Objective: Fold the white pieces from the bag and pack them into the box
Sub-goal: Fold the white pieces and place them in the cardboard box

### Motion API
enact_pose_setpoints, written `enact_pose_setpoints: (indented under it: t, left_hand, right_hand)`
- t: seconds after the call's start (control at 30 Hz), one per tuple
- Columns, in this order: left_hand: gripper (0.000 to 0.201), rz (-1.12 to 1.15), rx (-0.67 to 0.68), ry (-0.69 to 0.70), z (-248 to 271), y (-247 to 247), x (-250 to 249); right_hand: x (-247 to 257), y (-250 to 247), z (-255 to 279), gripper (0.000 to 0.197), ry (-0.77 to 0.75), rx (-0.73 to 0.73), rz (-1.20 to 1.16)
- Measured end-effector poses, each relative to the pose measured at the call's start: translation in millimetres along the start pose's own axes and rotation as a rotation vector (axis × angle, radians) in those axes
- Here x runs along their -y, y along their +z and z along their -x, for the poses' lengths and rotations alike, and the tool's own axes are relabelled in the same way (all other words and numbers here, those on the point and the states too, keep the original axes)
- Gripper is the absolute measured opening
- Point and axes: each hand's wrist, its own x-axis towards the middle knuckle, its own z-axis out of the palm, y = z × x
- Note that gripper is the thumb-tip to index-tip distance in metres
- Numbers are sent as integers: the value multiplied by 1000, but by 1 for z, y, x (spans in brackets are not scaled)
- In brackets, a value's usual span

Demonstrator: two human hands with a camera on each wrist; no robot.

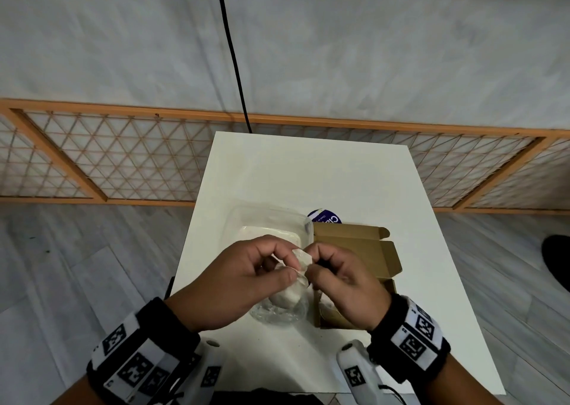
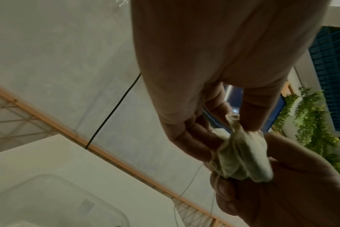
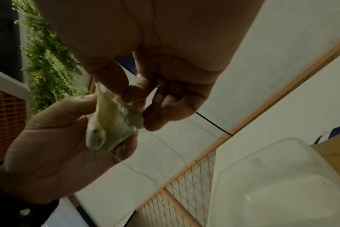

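Both hands are raised over the white table (image 1: pixel 308 164), pinching one small white piece (image 1: pixel 301 263) between them. It is a thin, crumpled sachet (image 2: pixel 241 155) with a fine thread hanging from it (image 3: pixel 115 124). My left hand (image 1: pixel 246 278) holds its left side with thumb and fingers. On its right edge my right hand (image 1: pixel 339 278) pinches it. Below them lies a clear plastic bag (image 1: pixel 283 306) with more white pieces. The open brown cardboard box (image 1: pixel 354 250) sits to the right, partly hidden by my right hand.
A clear plastic container (image 1: pixel 268 226) with a white block inside stands behind the hands. A dark blue round lid (image 1: pixel 325 218) lies behind the box. A black cable (image 1: pixel 231 53) hangs at the table's far edge. A lattice fence (image 1: pixel 123 155) runs behind.
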Motion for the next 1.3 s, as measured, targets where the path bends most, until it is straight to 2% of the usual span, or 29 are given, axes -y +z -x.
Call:
enact_pose_setpoints:
  t: [0.13,0.23,0.37,0.57,0.77,0.9,0.97,1.07,1.17,1.3]
  left_hand:
    - [12,-83,-37,34,-2,3,-6]
    - [8,-63,6,-11,0,3,-10]
    - [14,-145,48,-67,1,4,-7]
    - [8,-49,-21,19,-9,11,1]
    - [7,-81,-115,24,-16,10,5]
    - [10,-62,-188,10,-20,13,7]
    - [12,13,-209,-6,-23,16,9]
    - [23,133,-214,-28,-29,21,13]
    - [27,86,-224,-22,-34,27,17]
    - [26,0,-233,-36,-34,25,27]
  right_hand:
    - [-2,1,1,26,-11,-53,-4]
    - [-5,2,1,21,-27,-138,44]
    - [1,-6,0,10,-13,-255,78]
    - [7,-10,7,9,-58,-110,139]
    - [2,-5,12,13,-21,-90,62]
    - [4,-2,13,39,35,-79,-174]
    - [2,1,13,44,68,-95,-219]
    - [-4,6,11,34,80,-104,-234]
    - [-10,6,10,18,82,-136,-195]
    - [-10,-17,14,16,95,-211,-114]
